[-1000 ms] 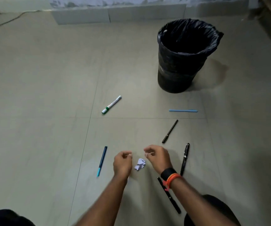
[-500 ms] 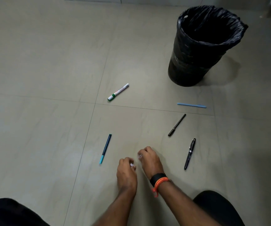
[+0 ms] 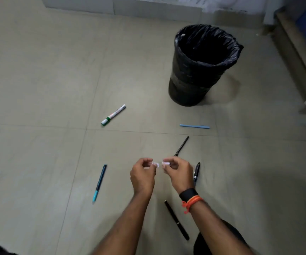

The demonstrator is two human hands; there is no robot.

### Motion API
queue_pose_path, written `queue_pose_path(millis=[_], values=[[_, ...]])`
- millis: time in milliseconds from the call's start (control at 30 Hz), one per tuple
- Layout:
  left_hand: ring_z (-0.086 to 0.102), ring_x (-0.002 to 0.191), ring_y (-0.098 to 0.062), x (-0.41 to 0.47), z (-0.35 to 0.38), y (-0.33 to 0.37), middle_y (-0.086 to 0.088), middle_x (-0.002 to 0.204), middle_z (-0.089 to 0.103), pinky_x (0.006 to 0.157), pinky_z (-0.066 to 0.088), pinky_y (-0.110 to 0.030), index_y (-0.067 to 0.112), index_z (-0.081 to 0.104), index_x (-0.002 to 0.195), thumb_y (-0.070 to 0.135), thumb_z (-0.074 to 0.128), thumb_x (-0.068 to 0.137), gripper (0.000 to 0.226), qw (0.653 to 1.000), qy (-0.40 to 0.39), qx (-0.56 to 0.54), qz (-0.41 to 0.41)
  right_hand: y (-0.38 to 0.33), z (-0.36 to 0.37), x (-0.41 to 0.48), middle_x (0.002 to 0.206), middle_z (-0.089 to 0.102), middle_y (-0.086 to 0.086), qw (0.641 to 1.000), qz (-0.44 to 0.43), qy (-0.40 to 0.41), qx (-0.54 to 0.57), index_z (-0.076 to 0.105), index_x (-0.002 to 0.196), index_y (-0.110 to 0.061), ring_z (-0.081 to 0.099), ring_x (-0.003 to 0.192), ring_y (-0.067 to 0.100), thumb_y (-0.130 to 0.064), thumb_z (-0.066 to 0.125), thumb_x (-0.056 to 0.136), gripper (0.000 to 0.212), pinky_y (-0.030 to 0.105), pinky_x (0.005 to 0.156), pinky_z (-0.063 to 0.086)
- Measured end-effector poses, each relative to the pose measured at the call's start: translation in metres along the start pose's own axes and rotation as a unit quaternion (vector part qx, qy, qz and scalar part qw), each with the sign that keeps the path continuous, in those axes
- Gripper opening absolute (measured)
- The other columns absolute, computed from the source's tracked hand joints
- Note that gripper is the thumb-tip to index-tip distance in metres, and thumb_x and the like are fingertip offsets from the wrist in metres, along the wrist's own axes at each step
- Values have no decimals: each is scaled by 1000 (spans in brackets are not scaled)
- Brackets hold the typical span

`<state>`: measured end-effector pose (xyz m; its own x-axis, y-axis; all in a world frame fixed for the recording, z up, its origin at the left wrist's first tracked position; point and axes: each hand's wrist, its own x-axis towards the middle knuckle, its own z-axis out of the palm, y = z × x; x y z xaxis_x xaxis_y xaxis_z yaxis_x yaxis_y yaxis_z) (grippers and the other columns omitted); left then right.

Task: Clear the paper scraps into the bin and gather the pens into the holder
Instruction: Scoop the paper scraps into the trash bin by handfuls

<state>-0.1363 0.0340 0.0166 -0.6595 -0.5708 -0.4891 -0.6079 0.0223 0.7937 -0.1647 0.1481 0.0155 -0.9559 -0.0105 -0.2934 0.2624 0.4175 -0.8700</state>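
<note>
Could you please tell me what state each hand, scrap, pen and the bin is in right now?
left hand: raised, pinching a paper scrap.
right hand: raised, pinching a second scrap.
bin: upright, open, black liner fitted.
green-banded marker: lying on floor, capped.
pale blue pen: lying flat.
thin black pen: lying flat.
teal-tipped pen: lying flat.
glossy black pen: lying, partly hidden by right hand.
long black pen: lying between the forearms.

Small white scraps, scattered pens

No legible text anywhere (red print on the white marker too blurred).
</note>
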Motion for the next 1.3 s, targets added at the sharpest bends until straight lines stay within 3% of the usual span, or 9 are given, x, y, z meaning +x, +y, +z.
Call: queue_pose_path(millis=[67,167,333,467,667,767,900,1133,1300], values=[[71,63,-16,9,12,29,3,74,73,71,60,-37,23,68,78,16,78,76,12,997,-13,-69,14,-17,-22,20,74,72,2,998,-2,29,52,71,79,-22,70,68,13,-3,72,78,19,40,70,61],[70,65,-17,33,23,78,-7,74,74,78,61,-38,18,71,74,10,80,74,12,985,-17,-170,12,-53,-55,56,73,70,8,993,-41,60,89,69,78,-16,66,64,11,-1,74,77,16,29,64,57],[70,70,-17,68,34,179,-11,78,74,80,58,-30,10,74,79,7,84,68,14,973,-43,-221,46,-130,-98,119,69,67,11,983,-116,73,118,67,79,-5,62,61,12,4,72,77,10,27,62,56],[72,71,-15,85,53,261,-1,73,75,79,59,-30,20,73,67,17,85,64,13,980,-1,-150,131,-183,-122,168,67,65,9,979,-140,91,117,67,77,-6,63,61,15,2,74,76,11,30,64,60],[69,79,-11,88,86,358,4,87,75,69,47,-10,20,77,93,18,73,79,14,945,17,65,321,-224,-150,235,62,66,4,979,-132,151,29,64,62,-18,68,59,18,-1,77,69,23,41,68,62],[67,102,-17,100,99,361,-1,108,73,91,51,-23,19,71,110,10,70,80,31,930,-4,122,346,-226,-158,254,73,71,4,977,-137,159,-32,72,77,-14,71,74,20,-7,79,68,13,38,77,60],[61,114,-20,102,91,347,-3,121,68,100,47,-26,17,68,117,5,62,83,36,897,-24,190,398,-225,-166,258,102,74,7,973,-152,162,-58,72,103,-10,68,98,17,-5,77,71,33,31,92,53],[69,79,-13,80,59,291,5,90,73,82,55,-25,18,74,95,16,72,81,14,929,-53,132,342,-187,-154,216,71,72,1,964,-104,212,118,72,72,-20,67,68,13,-4,74,70,17,37,77,60],[66,64,-12,44,44,175,7,77,72,77,59,-37,26,71,80,6,72,74,21,972,-63,67,215,-97,-98,118,67,68,8,955,-17,145,259,69,74,-14,63,60,20,9,69,77,23,29,63,56]])
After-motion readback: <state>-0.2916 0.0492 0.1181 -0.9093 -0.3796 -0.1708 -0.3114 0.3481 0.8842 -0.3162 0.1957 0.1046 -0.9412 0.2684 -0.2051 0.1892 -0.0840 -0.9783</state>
